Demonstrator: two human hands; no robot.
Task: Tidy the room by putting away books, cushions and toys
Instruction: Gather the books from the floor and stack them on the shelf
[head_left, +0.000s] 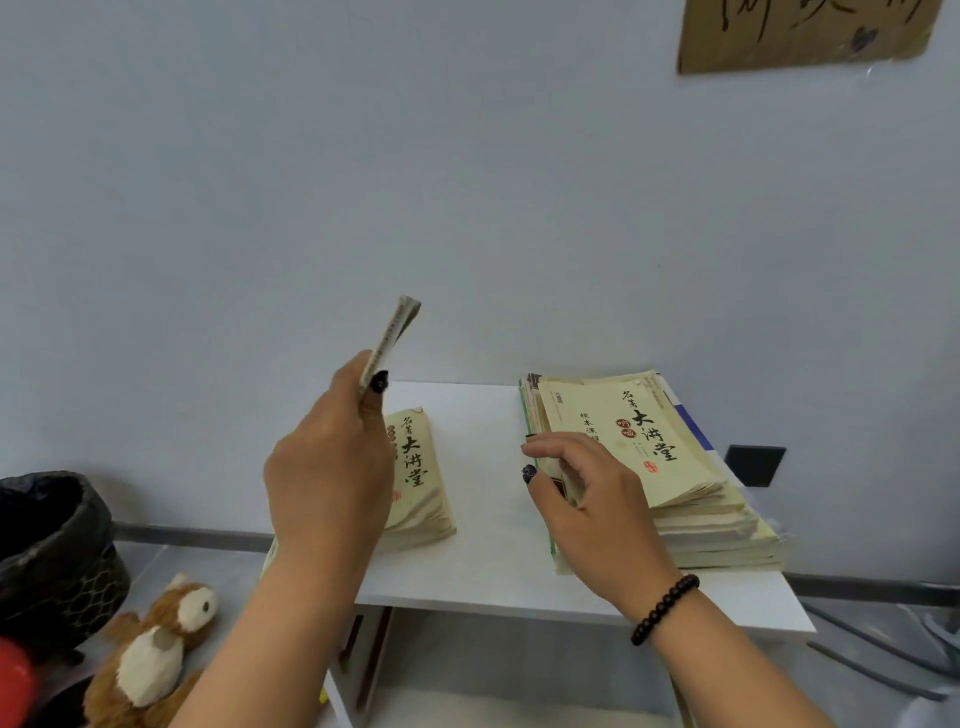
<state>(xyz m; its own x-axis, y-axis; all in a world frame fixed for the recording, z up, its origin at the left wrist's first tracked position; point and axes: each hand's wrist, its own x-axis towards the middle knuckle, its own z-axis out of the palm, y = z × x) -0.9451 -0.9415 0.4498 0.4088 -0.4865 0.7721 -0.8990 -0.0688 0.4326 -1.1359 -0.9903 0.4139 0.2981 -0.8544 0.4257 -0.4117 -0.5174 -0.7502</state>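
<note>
1. Two bare forearms are seen, with no sleeves reaching the wrists.
2. The left hand is shown from the back; a dark, near-black polish is worn on the thumbnail.
3. The same dark polish is seen on the thumbnail of the right hand, with a faint pale speckle in it.
4. A bracelet of round, glossy black beads is worn on the right wrist.
</note>
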